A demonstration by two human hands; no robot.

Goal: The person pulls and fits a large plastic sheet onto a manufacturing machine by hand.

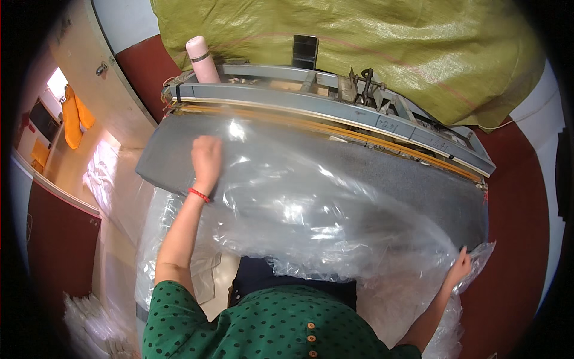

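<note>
A sheet of clear plastic film (293, 209) lies across the grey padded bench top (412, 185) and hangs over its near edge. My left hand (207, 157) is closed over the left part of the film, and its fingers look curled on the film's edge. A red bracelet circles that wrist. Lower down at the right, my right hand (459, 269) pinches the film's right corner near the bench's near edge. Between the two hands the film is wrinkled and shiny, with a fold running slantwise down to the right hand.
Behind the bench top runs a long grey metal frame (335, 109) with a yellow-orange strip. A pink bottle (203, 60), a phone (305, 52) and metal clamp parts (363, 88) stand along it. Yellow-green woven sheeting (359, 36) rises behind. More film (98, 329) is piled at lower left, near a doorway.
</note>
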